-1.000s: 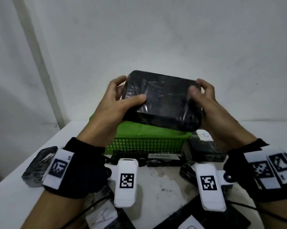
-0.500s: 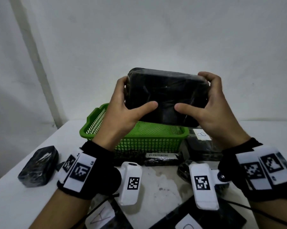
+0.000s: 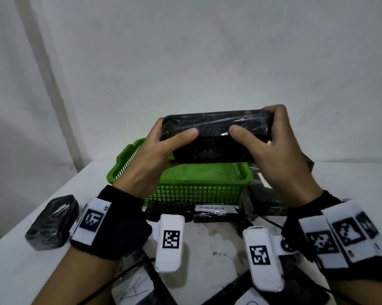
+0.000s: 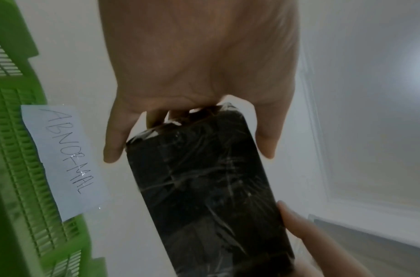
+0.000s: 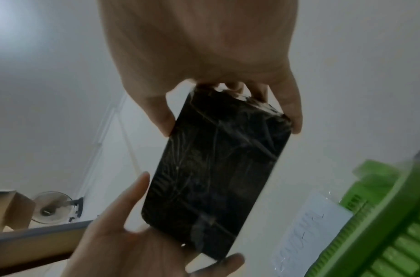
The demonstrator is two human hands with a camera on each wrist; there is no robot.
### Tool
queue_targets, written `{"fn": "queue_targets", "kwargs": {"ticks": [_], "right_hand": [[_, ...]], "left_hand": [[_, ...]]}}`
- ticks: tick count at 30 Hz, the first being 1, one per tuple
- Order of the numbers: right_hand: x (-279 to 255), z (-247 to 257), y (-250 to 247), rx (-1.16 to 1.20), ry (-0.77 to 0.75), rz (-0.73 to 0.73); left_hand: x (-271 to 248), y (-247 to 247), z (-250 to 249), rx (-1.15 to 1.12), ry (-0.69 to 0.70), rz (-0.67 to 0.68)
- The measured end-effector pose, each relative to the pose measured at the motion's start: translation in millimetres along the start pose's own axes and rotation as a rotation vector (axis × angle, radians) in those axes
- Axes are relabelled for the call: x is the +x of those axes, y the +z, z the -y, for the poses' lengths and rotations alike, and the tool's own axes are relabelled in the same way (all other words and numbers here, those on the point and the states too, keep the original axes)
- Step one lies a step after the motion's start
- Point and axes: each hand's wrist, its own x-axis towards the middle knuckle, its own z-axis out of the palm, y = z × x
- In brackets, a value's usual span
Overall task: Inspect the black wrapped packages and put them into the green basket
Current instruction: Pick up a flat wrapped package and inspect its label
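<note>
Both hands (image 3: 150, 159) grip black package (image 3: 214, 137), seemingly above green basket (image 3: 185, 190)

Black wristbands (image 3: 117, 230) carry white square-coded tags, with a white coded camera block (image 3: 169, 239) at each wrist.

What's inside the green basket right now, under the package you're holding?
The green basket shows only bare mesh floor; no package lies in the visible part. The black wrapped package, held by the left hand and right hand, hides its rear.

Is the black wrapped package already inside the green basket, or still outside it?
Outside. Both the left hand and right hand hold the black wrapped package above the green plastic basket.
</note>
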Motion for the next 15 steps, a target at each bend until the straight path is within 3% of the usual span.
{"fn": "queue_targets", "kwargs": {"ticks": [7, 11, 13, 15], "right_hand": [[-1.7, 6.2, 3.4, 0.057, -0.099, -0.106], [-2.2, 6.2, -0.5, -0.036, -0.207, -0.120], [-2.5, 3.7, -4.1, -0.029, -0.235, -0.056], [-2.4, 4.8, -4.0, 0.025, -0.134, 0.052]], "left_hand": [[-2.1, 11.4, -5.6, 0.007, 0.070, -0.031], [-2.9, 5.8, -8.4, 0.030, -0.029, 0.000], [-2.3, 4.2, -10.1, -0.054, -0.108, -0.010], [-0.7, 3.3, -9.2, -0.172, -0.091, -0.037]]}}
